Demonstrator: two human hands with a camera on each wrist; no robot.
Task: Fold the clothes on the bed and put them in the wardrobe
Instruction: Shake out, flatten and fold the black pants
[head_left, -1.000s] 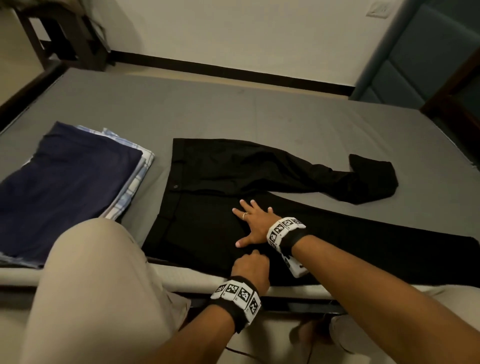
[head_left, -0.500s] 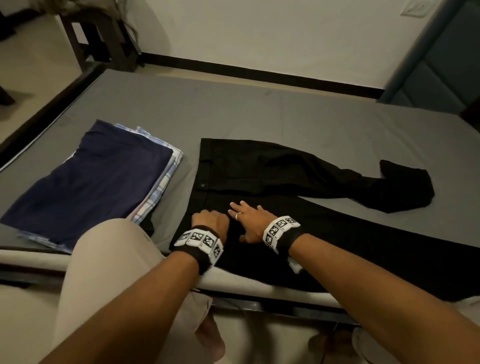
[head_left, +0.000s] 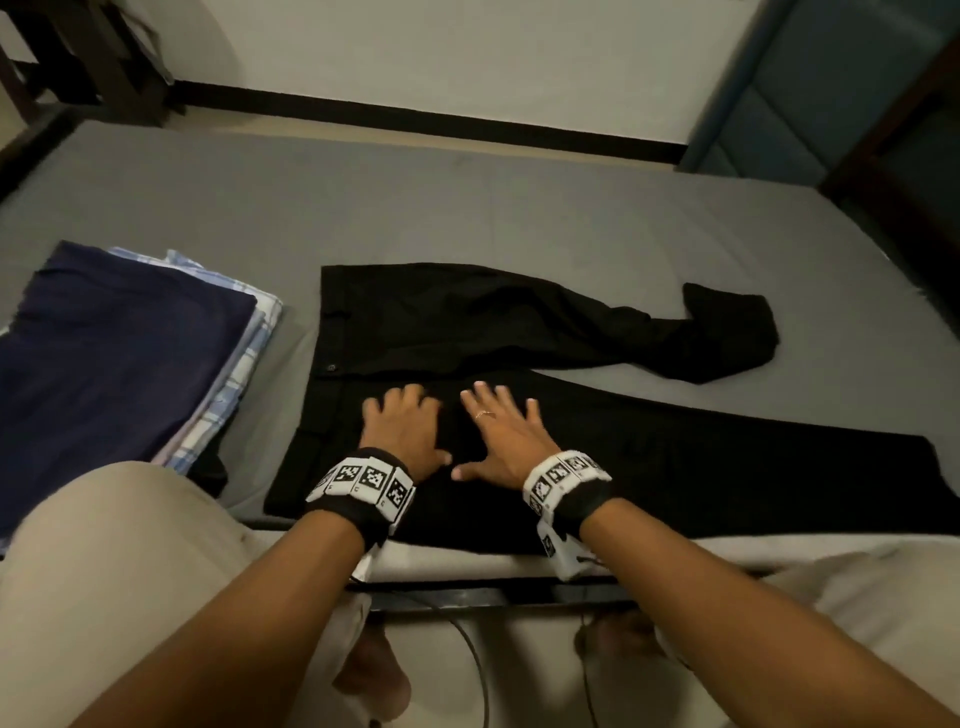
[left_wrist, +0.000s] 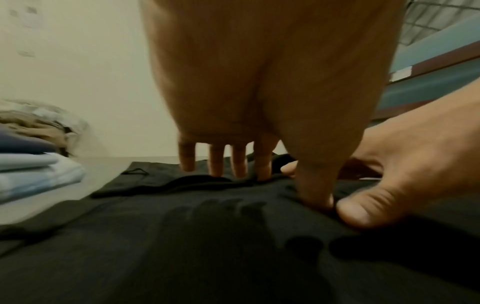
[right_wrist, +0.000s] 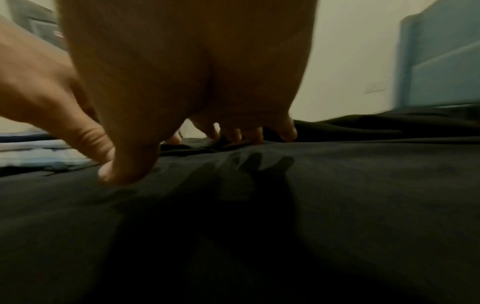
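Note:
Black trousers (head_left: 519, 332) lie spread on the grey bed (head_left: 467, 208), waistband to the left. The near leg runs off to the right; the far leg bends, with its end folded over (head_left: 727, 327). My left hand (head_left: 402, 431) lies flat on the seat of the trousers with fingers spread. Beside it, my right hand (head_left: 501, 434) presses flat too, a ring on one finger. In the left wrist view the left fingers (left_wrist: 215, 160) touch the black cloth (left_wrist: 182, 246). The right wrist view shows the right fingertips (right_wrist: 233, 133) on the cloth (right_wrist: 337, 195).
A pile of folded clothes, navy on top (head_left: 119, 364) over a blue checked piece (head_left: 234, 384), sits on the bed at the left. A blue padded headboard (head_left: 831, 93) stands at the right. My raised knee (head_left: 130, 571) is at the near bed edge; dark furniture (head_left: 93, 57) stands far left.
My left hand moved up from the near trouser edge and opened from a fist to lie flat beside the right hand. The right hand stayed pressed on the cloth.

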